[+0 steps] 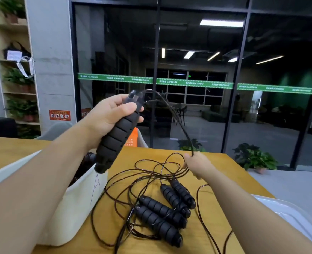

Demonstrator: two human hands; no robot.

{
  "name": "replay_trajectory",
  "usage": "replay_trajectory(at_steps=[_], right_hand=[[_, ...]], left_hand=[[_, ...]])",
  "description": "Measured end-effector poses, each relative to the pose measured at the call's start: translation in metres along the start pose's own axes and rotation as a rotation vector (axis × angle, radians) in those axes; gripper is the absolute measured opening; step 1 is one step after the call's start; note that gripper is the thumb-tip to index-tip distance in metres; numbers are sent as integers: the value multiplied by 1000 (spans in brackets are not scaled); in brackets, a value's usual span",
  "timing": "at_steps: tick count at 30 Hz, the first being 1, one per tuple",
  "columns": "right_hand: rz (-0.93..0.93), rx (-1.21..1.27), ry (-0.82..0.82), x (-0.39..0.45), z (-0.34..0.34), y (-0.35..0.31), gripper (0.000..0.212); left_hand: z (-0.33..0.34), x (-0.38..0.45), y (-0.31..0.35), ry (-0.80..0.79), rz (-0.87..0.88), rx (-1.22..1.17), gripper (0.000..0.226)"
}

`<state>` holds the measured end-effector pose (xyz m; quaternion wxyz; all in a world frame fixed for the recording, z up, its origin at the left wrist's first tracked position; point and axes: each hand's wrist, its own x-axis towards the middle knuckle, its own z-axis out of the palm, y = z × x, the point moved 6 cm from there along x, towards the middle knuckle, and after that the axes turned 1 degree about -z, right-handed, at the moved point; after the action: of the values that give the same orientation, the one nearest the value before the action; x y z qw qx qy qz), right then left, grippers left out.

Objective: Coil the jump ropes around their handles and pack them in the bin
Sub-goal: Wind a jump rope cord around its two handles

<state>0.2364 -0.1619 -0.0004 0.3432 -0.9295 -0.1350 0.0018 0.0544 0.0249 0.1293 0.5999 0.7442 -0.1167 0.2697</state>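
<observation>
My left hand (107, 114) grips the upper end of black ribbed jump-rope handles (114, 138), held upright above the white bin (81, 198). A thin dark rope (179, 118) arcs from their top down to my right hand (195, 165), which pinches it above the table. On the wooden table (225, 171) lie several more black handles (162, 209) in two pairs amid a loose tangle of dark rope (125, 182). Inside the bin a dark coiled rope bundle (86, 162) shows, partly hidden by my left arm.
A white lid or tray (287, 215) sits at the table's right front corner. Behind the bin are a grey chair (59, 130) and an orange object (132, 138). A glass wall and potted plants (252, 156) stand beyond the table's far edge.
</observation>
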Motion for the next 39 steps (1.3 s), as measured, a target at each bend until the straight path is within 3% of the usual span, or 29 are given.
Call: replay_trajectory(at_steps=[4,9,12,16,18,20,24,25,31,39], right_hand=[[-31,651,45,-10,-27,-21,37],[-145,784,76,-21,-62,-64,40],[-210,896,111,-32,-73,-81,36],[-201,1265,69,-41,-78,-94,32],[-232,1404,-34,-48,-76,-103,41],[-287,1473,-147,-54,-72,-111,46],[-314,1424,-217,-54,-63,-106,38],[-296,1371,-222,-51,-60,-100,36],[-303,589,-325,-52,-5,-79,64],[-401,509,-763,-88,98,-108,82]], left_hand=[[-6,-2,-12,9,-49,80,18],[-5,-4,-33,8,-135,187,19],[0,-7,-55,-32,-243,233,53],[1,-4,-88,3,-337,291,107],[7,-1,-99,-30,-368,330,116],[16,2,-103,-75,-379,348,108],[24,11,-98,-104,-324,534,36],[23,14,-92,-99,-303,560,28],[27,43,-34,-72,-167,506,16],[41,68,15,-81,-113,471,18]])
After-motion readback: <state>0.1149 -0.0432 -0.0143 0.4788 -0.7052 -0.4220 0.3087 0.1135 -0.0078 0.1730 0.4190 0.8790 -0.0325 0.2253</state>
